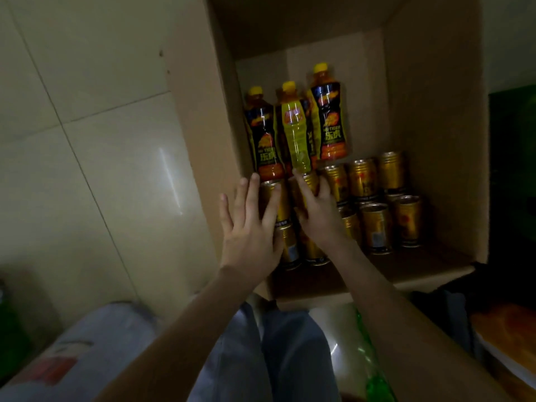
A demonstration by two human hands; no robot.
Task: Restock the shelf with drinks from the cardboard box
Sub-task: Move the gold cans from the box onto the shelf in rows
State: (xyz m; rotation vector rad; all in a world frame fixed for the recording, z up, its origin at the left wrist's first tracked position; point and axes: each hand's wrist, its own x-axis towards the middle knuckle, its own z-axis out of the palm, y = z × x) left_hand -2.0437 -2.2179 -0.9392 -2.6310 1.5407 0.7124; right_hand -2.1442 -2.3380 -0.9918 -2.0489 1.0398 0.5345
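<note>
A yellow bottle point(295, 134) stands in the shelf compartment point(429, 140) between two dark-labelled bottles point(262, 134) — all three on top of the stacked gold cans point(374, 227). Just below the yellow bottle, the right hand point(317, 213) grips a top can point(309, 180), its forefinger touching the bottle's base. Down-left of the bottle, the left hand point(249, 227) lies with straight, spread fingers against the leftmost can point(278, 198).

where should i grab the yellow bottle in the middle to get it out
Take the yellow bottle by its neck, just under the cap, coming from the front and above. It stands upright on the cans, squeezed between two dark-labelled bottles, so its sides are hard to reach, while the neck is narrow and free. Lifting straight up is probably best, so the cans are not disturbed.
</note>
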